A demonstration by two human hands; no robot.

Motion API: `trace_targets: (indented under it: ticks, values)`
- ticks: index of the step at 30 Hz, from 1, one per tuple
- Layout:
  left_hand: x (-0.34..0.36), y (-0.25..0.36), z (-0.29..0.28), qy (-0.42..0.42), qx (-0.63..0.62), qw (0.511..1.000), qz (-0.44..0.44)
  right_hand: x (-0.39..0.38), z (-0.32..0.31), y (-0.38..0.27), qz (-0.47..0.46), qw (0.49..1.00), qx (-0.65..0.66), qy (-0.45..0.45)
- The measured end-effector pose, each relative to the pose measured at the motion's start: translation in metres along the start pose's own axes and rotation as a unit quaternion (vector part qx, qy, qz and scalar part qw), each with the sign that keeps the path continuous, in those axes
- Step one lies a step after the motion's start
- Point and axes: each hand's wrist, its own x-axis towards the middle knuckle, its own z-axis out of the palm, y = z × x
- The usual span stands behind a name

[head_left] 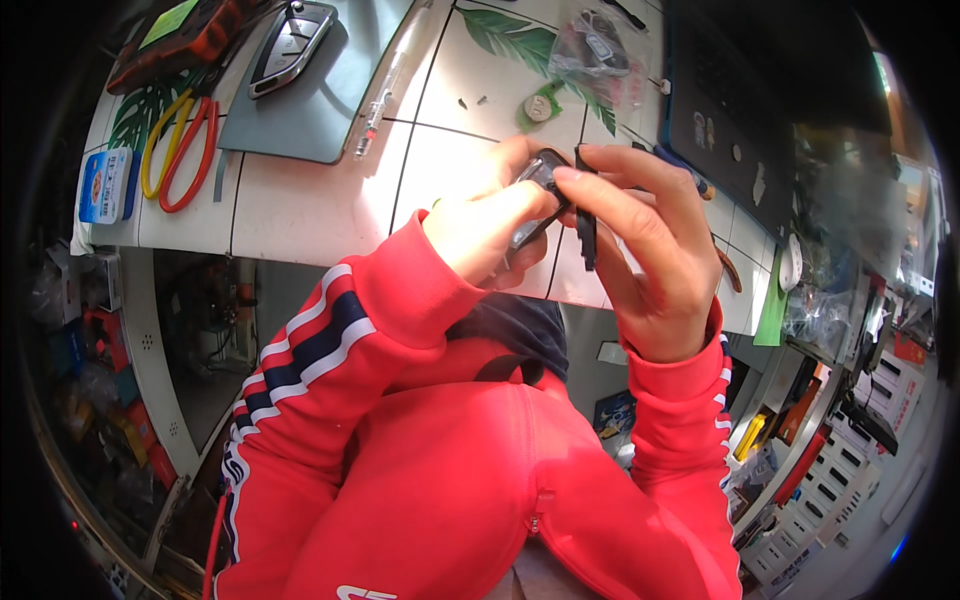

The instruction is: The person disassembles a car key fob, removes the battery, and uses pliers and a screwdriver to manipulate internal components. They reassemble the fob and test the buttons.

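Observation:
In my left hand [485,225] is a dark, glossy key fob body [535,190], gripped between thumb and fingers above the table's front edge. My right hand [655,235] pinches a thin black piece [586,225], which looks like a fob cover, upright just right of the body. The right fingertips are close against the fob; whether the two parts touch is hidden. Beyond the hands lies a round coin cell [538,107] on a green leaf-shaped scrap. Two tiny dark bits [472,101] rest to its left.
A silver-edged key fob [293,50] sits on a grey notebook [300,130], beside a clear pen-like tube [375,120]. Scissors [185,150], an orange-cased meter [175,50] and a small blue box [103,187] occupy the left. A plastic bag [600,55] and dark laptop [725,120] stand right.

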Motion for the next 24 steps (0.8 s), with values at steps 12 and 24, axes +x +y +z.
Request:
trace_targets:
  ticks: [12,24]
  values:
    - [-0.001,0.001,-0.002,-0.031,-0.216,0.974,-0.062,-0.016,0.003,-0.007,-0.027,0.999,-0.027,0.016]
    - [-0.007,0.013,0.009,0.023,-0.094,0.995,-0.013,-0.032,0.004,0.016,-0.041,0.993,-0.032,0.109]
